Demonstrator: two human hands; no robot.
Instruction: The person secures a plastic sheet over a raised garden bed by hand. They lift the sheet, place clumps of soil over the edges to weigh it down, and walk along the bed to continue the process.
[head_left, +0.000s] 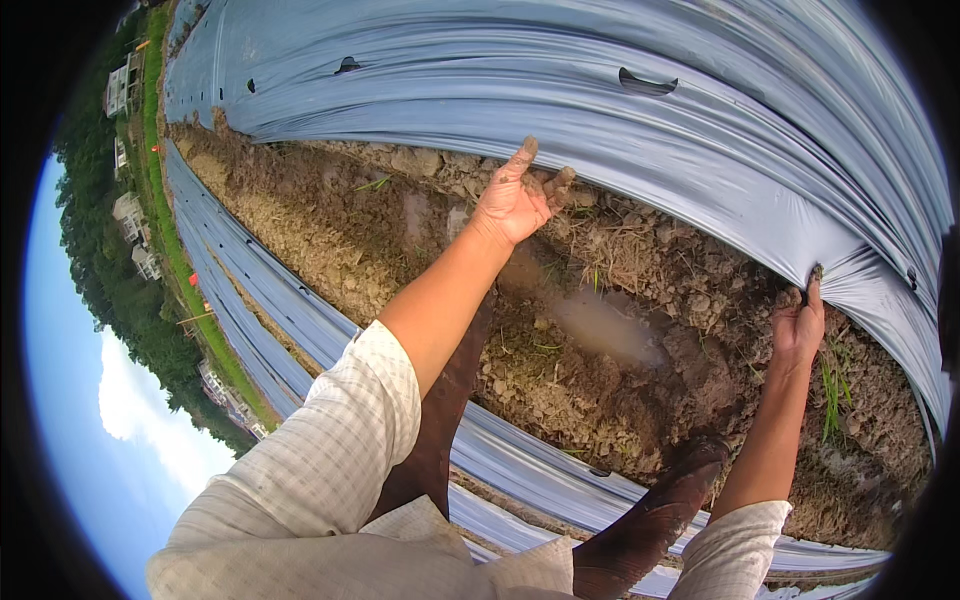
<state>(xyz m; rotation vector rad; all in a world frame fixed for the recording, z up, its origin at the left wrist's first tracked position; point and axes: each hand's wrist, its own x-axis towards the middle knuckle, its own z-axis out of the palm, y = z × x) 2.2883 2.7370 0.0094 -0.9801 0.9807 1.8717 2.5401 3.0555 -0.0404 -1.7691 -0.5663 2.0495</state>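
Observation:
Silver plastic mulch film (465, 82) covers a raised bed in front of me, with dark holes cut in it. My right hand (799, 319) pinches the film's lower edge between thumb and fingers, and creases fan out from that grip. Farther left, my left hand (517, 202) has its palm turned up and its fingers spread. Its muddy thumb overlaps the film's edge in the view; whether it touches is hard to tell. Wet mud coats the fingers of both hands. Below the film edge, clods of bare soil (637, 247) show along the bed's side.
A muddy furrow holds a puddle (611, 326). One dark boot (660, 510) stands in it, and another dark-clad leg (427, 442) is partly behind my left arm. More film-covered beds (517, 442) run behind. Grass tufts (832, 390) grow at the right; houses (131, 217) and trees lie far left.

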